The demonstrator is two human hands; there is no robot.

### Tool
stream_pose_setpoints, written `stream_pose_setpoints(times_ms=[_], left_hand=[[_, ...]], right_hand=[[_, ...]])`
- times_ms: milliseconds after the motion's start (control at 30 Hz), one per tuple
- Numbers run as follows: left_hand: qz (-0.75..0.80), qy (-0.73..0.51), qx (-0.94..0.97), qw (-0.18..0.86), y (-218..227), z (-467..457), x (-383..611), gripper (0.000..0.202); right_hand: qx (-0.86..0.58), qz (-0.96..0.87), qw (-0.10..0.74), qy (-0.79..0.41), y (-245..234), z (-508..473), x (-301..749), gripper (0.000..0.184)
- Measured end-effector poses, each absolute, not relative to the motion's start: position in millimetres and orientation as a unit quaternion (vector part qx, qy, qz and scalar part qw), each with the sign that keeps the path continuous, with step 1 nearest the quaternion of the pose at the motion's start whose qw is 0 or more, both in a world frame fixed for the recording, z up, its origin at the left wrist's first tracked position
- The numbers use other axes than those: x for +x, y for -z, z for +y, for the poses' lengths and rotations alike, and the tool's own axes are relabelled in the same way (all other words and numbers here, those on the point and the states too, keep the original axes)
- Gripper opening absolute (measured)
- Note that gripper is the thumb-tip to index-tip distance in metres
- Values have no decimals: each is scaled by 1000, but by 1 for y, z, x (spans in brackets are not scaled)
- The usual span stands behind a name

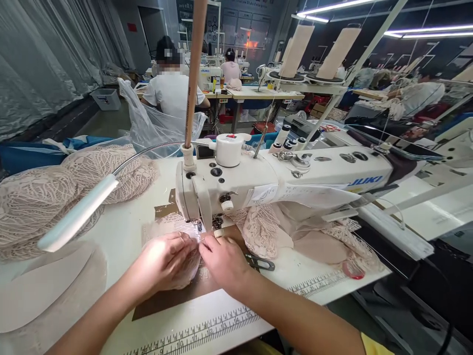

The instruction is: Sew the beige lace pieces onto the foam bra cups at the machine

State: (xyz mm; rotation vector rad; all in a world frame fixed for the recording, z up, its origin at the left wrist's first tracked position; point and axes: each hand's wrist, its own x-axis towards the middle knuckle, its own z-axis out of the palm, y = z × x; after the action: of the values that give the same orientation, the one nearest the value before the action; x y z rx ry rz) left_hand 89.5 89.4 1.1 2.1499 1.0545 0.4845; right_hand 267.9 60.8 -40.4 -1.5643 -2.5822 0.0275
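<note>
Hands, two: left hand [170,256], palm inward, fingers together, holding the lace piece; right hand [225,261], knuckles up, fingers curled, tips near the left's, whether gripping cannot be told; both forearms angled inward. Lace piece [187,273], one: below the left hand, by the needle [200,228]. Sewing machine [236,185], one. Thread snips [263,264], one: beside the right hand. Lamp [79,214], one: left, above the counter [123,281]. Co-workers [172,91], two: seated ahead
</note>
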Motion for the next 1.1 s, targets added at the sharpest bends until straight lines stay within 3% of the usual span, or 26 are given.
stream_pose_setpoints(times_ms=[233, 433, 700, 1100], left_hand=[[347, -207, 907, 117, 43, 100, 92, 29], [299, -230, 926, 33, 47, 114, 94, 29], [298, -214, 930, 17, 47, 116, 91, 28], [415, -145, 898, 31, 44, 114, 90, 27]], right_hand=[[-553, -830, 69, -25, 39, 61, 266, 23], [-577, -815, 51, -25, 38, 71, 265, 31], [-573, -817, 48, -34, 36, 70, 267, 34], [-553, -829, 77, -21, 40, 65, 275, 37]])
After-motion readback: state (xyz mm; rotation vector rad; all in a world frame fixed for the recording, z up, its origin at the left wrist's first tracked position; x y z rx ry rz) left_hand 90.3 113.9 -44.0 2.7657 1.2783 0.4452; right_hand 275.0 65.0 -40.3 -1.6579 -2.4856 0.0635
